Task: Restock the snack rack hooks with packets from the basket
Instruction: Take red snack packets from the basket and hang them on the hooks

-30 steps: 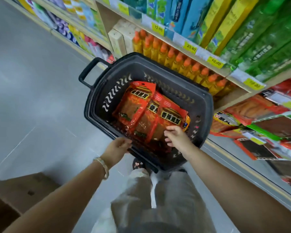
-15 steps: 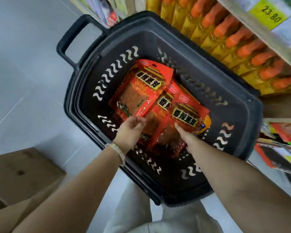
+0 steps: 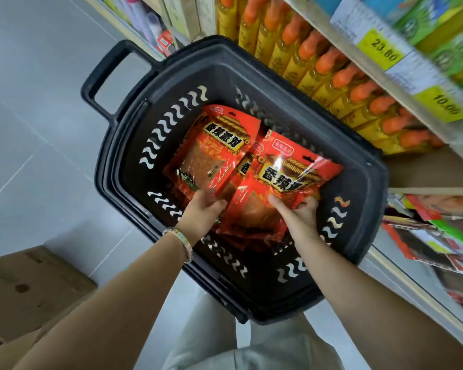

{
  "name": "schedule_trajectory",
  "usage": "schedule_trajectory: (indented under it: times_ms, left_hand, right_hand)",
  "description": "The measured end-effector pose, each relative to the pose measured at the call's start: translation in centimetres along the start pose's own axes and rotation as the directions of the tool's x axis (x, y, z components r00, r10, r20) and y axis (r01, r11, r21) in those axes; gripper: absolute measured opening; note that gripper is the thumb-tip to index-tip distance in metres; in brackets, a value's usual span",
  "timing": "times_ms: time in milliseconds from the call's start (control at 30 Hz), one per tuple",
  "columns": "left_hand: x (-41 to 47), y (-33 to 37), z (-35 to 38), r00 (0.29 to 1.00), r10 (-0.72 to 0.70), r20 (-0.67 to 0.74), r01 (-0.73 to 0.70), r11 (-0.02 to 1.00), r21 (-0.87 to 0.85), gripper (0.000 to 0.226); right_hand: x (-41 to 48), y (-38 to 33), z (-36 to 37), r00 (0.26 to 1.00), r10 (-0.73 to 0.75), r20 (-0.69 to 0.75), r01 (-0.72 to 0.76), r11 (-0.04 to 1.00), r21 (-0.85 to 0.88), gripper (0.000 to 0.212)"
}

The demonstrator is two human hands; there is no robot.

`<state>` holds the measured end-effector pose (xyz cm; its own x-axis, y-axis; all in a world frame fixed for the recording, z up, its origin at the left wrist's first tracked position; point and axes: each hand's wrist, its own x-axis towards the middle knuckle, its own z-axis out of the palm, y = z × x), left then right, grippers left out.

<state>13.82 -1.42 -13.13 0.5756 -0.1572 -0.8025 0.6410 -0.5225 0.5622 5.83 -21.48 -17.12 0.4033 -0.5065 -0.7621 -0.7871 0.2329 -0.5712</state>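
Basket (image 3: 104, 166), black. Inside it: L hand (image 3: 202, 210) pinches left red packet (image 3: 211, 156); R hand (image 3: 301, 216) clamps right packet (image 3: 292, 172).

Glossy foil packets (image 3: 292, 169) (crinkled), matt plastic basket (image 3: 358, 209).

— Where is the basket (image 3: 369, 204) sitting?
— Just ahead of the person's legs, with its handle (image 3: 102, 84) pointing away to the left. Bottles (image 3: 332, 73) are standing in a row on the shelf behind it, to the right.
— And inside?
— Packets are lying overlapped, the left packet (image 3: 214, 153) beside the right packet (image 3: 286, 166). The left hand (image 3: 202, 212) is gripping the near edge of the first, and the right hand (image 3: 298, 217) that of the second.
— Around it?
— A cardboard box (image 3: 30, 287) is sitting at the near left. Hanging packets (image 3: 422, 236) are filling the rack at the right, below the bottles.
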Motion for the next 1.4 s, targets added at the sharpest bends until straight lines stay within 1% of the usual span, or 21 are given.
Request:
schedule_trajectory:
  times_ms: [67,133,167,233,333,400,500,567,633,700,767,833,900,1000,1100,1133,1167,1200,1267,1333,1400]
  left_hand:
    - [-0.4,1.0,-0.1,0.983,0.028,0.181,-0.050,0.992,0.118,0.066]
    - [-0.5,1.9,-0.2,0.957,0.019,0.290,-0.091,0.967,0.237,0.053]
    - [-0.3,2.2,-0.4,0.961,0.017,0.275,-0.089,0.964,0.251,0.043]
    - [0.0,2.5,-1.2,0.988,0.030,0.151,-0.063,0.973,0.221,0.025]
    - [0.9,1.3,-2.9,1.000,0.020,-0.017,-0.017,0.987,0.159,0.026]
    - [1.5,0.4,-3.7,0.997,-0.004,-0.071,0.011,0.994,0.107,0.026]
    - [2.4,-0.1,-4.0,0.999,0.011,-0.053,-0.006,0.996,0.087,0.032]
    - [2.9,-0.2,-3.7,0.998,-0.001,-0.064,0.008,0.995,0.098,0.027]
    - [3.3,-0.5,-3.6,0.996,-0.021,-0.089,0.031,0.993,0.110,0.026]
    - [3.4,-0.6,-3.7,0.994,-0.032,-0.101,0.040,0.996,0.084,0.025]
    - [3.6,-0.5,-3.8,0.996,-0.055,-0.072,0.058,0.997,0.042,0.024]
    - [3.6,-0.2,-4.0,0.996,-0.078,-0.040,0.079,0.997,0.005,0.025]
    - [3.2,0.3,-4.1,0.995,-0.093,-0.040,0.092,0.995,-0.037,0.032]
    - [2.2,1.1,-3.9,0.992,-0.095,-0.081,0.089,0.993,-0.079,0.053]
    - [-0.1,2.5,-3.6,0.995,0.001,-0.100,-0.004,1.000,-0.028,0.046]
    - [-1.0,3.1,-3.6,0.994,0.061,-0.093,-0.061,0.998,-0.001,0.038]
    - [-2.0,3.9,-3.6,0.990,0.125,-0.072,-0.124,0.992,0.026,0.028]
    - [-3.0,4.8,-3.4,0.983,0.180,-0.038,-0.178,0.983,0.049,0.022]
    - [-5.2,6.4,-2.7,0.966,0.257,0.023,-0.258,0.965,0.054,0.018]
    - [-7.6,8.0,-1.7,0.951,0.303,0.064,-0.304,0.953,-0.001,0.014]
    - [-10.0,9.4,-0.2,0.935,0.340,0.105,-0.338,0.941,-0.036,0.011]
  right_hand:
    - [-1.3,-1.2,0.1,0.996,-0.067,0.055,0.068,0.998,-0.016,0.110]
    - [-2.3,-2.3,0.6,0.990,-0.087,0.111,0.089,0.996,-0.018,0.113]
    - [-2.5,-2.8,0.9,0.989,-0.066,0.134,0.069,0.998,-0.015,0.116]
    - [-2.2,-3.6,1.2,0.988,0.038,0.149,-0.045,0.998,0.040,0.113]
    - [-0.2,-3.1,1.1,0.981,0.137,0.136,-0.155,0.979,0.129,0.067]
    - [1.5,-1.4,1.4,0.976,0.198,0.086,-0.205,0.976,0.080,0.058]
    - [3.2,0.8,2.4,0.951,0.309,-0.007,-0.308,0.950,0.042,0.060]
    - [3.9,1.6,3.2,0.931,0.364,-0.019,-0.361,0.928,0.095,0.079]
    - [4.6,2.2,3.9,0.928,0.372,0.016,-0.372,0.924,0.088,0.095]
    - [5.0,2.7,4.5,0.943,0.332,0.026,-0.333,0.942,0.035,0.097]
    - [5.1,2.9,4.9,0.944,0.326,-0.060,-0.323,0.945,0.049,0.102]
    - [4.7,2.6,4.8,0.947,0.299,-0.115,-0.288,0.952,0.102,0.096]
    - [3.6,2.3,4.1,0.961,0.237,-0.144,-0.221,0.968,0.123,0.074]
    - [0.4,2.1,2.0,0.981,0.094,-0.172,-0.080,0.993,0.084,0.026]
    - [-3.4,1.0,-0.2,0.984,0.007,-0.179,0.017,0.991,0.133,0.012]
    - [-4.6,0.6,-0.9,0.984,0.002,-0.175,0.026,0.987,0.158,0.012]
    - [-5.8,0.2,-1.6,0.983,-0.011,-0.182,0.043,0.984,0.172,0.022]
    - [-6.9,-0.1,-2.4,0.980,-0.043,-0.193,0.076,0.983,0.167,0.025]
    - [-9.1,-0.8,-4.1,0.964,-0.133,-0.231,0.169,0.976,0.141,0.023]
    - [-11.5,-1.6,-5.8,0.940,-0.206,-0.270,0.250,0.959,0.137,0.031]
    - [-13.9,-2.0,-8.0,0.890,-0.316,-0.329,0.364,0.926,0.095,0.040]
